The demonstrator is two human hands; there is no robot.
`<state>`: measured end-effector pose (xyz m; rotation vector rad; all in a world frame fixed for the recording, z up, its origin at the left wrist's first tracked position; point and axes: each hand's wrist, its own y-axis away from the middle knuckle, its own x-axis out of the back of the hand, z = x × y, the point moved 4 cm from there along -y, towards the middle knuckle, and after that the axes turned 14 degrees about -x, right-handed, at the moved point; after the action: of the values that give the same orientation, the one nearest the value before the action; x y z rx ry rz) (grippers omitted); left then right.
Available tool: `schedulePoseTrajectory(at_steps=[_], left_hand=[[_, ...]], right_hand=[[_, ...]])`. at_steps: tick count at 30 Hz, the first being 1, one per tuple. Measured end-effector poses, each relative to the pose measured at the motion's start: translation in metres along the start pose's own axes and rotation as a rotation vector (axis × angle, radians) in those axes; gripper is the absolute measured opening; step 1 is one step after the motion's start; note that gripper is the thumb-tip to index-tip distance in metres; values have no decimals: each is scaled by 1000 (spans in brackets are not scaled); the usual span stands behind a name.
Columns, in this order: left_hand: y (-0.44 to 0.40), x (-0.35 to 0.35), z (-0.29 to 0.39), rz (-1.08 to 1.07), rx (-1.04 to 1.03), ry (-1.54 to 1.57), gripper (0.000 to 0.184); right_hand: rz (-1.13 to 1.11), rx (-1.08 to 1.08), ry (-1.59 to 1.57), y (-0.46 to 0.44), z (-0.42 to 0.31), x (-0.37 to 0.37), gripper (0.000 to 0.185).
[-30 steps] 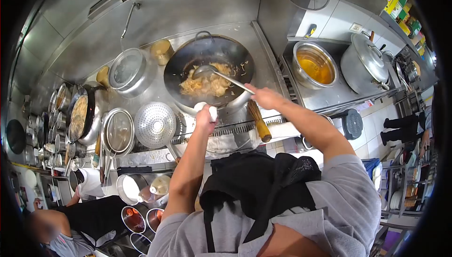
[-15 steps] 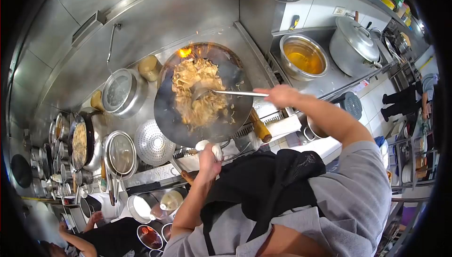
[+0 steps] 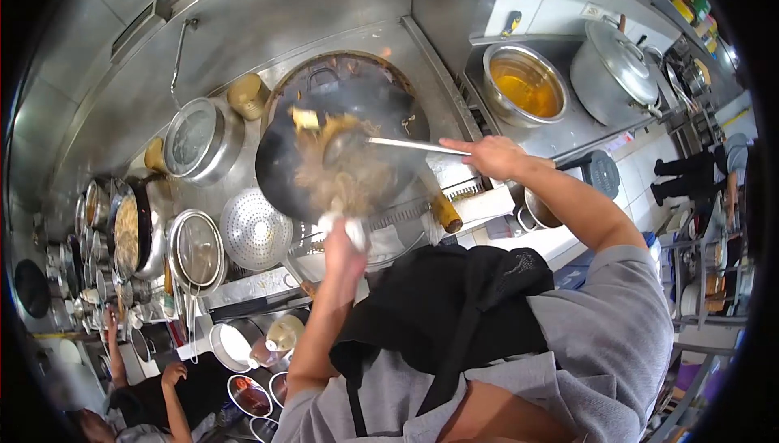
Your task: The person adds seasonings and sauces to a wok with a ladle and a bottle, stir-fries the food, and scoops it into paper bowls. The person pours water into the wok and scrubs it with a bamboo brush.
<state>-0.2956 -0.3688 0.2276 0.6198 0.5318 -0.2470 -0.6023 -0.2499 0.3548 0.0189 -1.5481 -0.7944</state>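
My left hand (image 3: pixel 345 252) is closed around a white cloth (image 3: pixel 355 234) at the near rim of a dark wok (image 3: pixel 277 159); the cloth hides the part of the rim it grips. The wok tilts up off the burner. Broad, flat brown noodles (image 3: pixel 341 187) are blurred by motion inside it, and a pale yellow piece (image 3: pixel 306 118) shows at their far side. Wrapped round the long handle of a metal ladle (image 3: pixel 414 145) is my right hand (image 3: pixel 493 156). The ladle's bowl sits among the noodles.
A perforated strainer (image 3: pixel 256 230) and a lidded steel pot (image 3: pixel 195 141) stand to the left. On the right are a bowl of amber liquid (image 3: pixel 526 90) and a large lidded pot (image 3: pixel 617 74). A co-worker's arm (image 3: pixel 174 402) is at lower left; another person (image 3: pixel 694 171) stands far right.
The wok has been lifted and tilted by my left hand, uncovering the burner's far rim. The noodles have shifted toward me and blurred. The flame behind the wok has shrunk from sight.
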Motion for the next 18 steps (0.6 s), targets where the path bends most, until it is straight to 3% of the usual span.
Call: schedulePoseTrajectory(at_steps=[2,3,4,6,7,10,11,12,14,16,18], left_hand=[[-32,-27,18,73,-40,-37,15],[-73,-12,1,-68,-13,-31,16],[-77,-15,3,-59,-21,-14,16],[-71,-18,10,-89,-68,-23,23],[-55,-12,13,-59,-75,-73,33],[1,46,6,-96,-20,-60,46],[21,65,7,-29,-31,-54,47],[27,99,0,-130,24,-67,47],[45,120,4,24,-55,-58,48],[42,123,12,60,-127,-48,48],[38,116,21,82,-182,-44,47]], right_hand=[[91,-88,-116,-3,5,16,61],[114,-125,-135,-6,5,18,63],[117,-112,-119,-21,12,6,63],[394,-125,-199,-48,38,-23,64],[265,-239,-158,-51,48,-24,67],[202,-347,-189,-75,59,-41,68],[257,-296,-254,-87,47,-38,68],[260,-256,-247,-109,27,-34,68],[518,46,-549,-153,-28,-7,69],[98,119,-1018,-138,-142,68,70],[-194,377,-1417,-175,-248,101,55]])
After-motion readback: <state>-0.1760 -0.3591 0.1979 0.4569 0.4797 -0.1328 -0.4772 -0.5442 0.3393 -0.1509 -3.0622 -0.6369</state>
